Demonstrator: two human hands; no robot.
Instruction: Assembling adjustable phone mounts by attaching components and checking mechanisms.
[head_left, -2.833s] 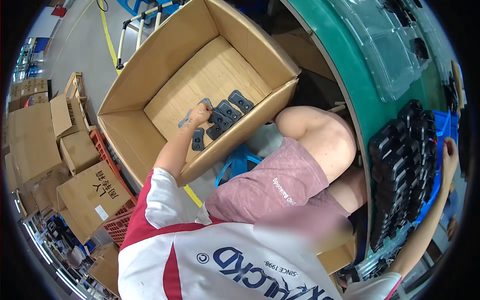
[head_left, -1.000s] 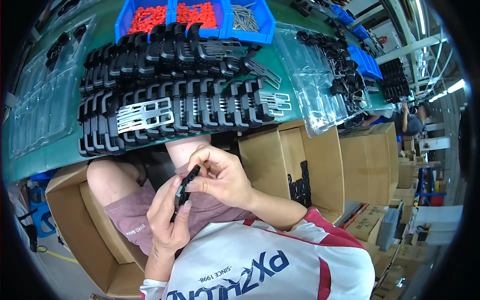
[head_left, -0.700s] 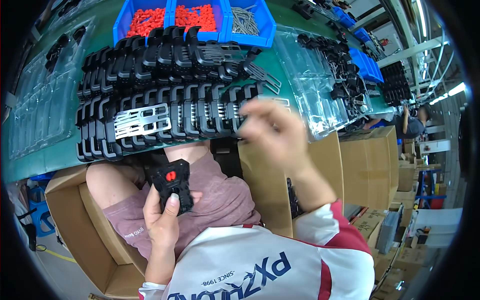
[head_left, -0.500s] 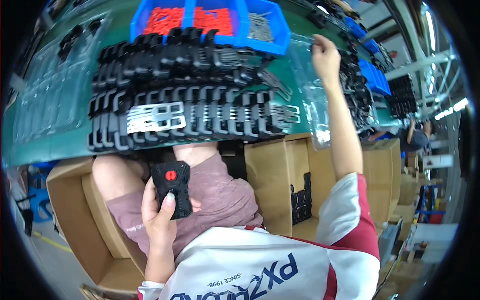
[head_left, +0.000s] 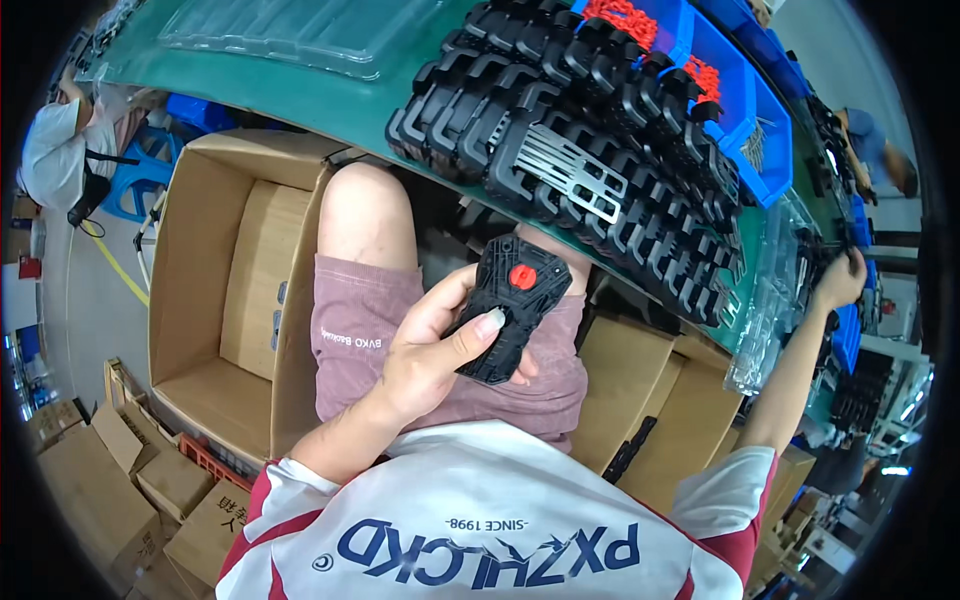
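My left hand (head_left: 425,360) is closed around a black plastic housing (head_left: 527,312) with a round red knob (head_left: 522,277) near its upper end. The thumb lies across its face, and the housing is above my lap. Far to the right, my right hand (head_left: 840,284) reaches over the bench beside clear plastic trays (head_left: 762,335) and dark parts. Its fingers are curled together; what they hold, if anything, cannot be made out. Between the hands, rows of black plastic parts (head_left: 455,125) stand on the green bench. Slotted silver metal plates (head_left: 575,175) lie on top of them.
Blue bins (head_left: 770,180) beyond the rows hold red pieces and thin metal pieces. Open cardboard boxes flank my legs, one at left (head_left: 245,275) and one at right (head_left: 625,370). More clear trays (head_left: 290,35) lie on the bench at far left. Other people are at both sides.
The view has swung to the right, so the bench things appear shifted and tilted. My left hand still grips the black housing. My right hand has reached farther out, toward the dark parts at right.
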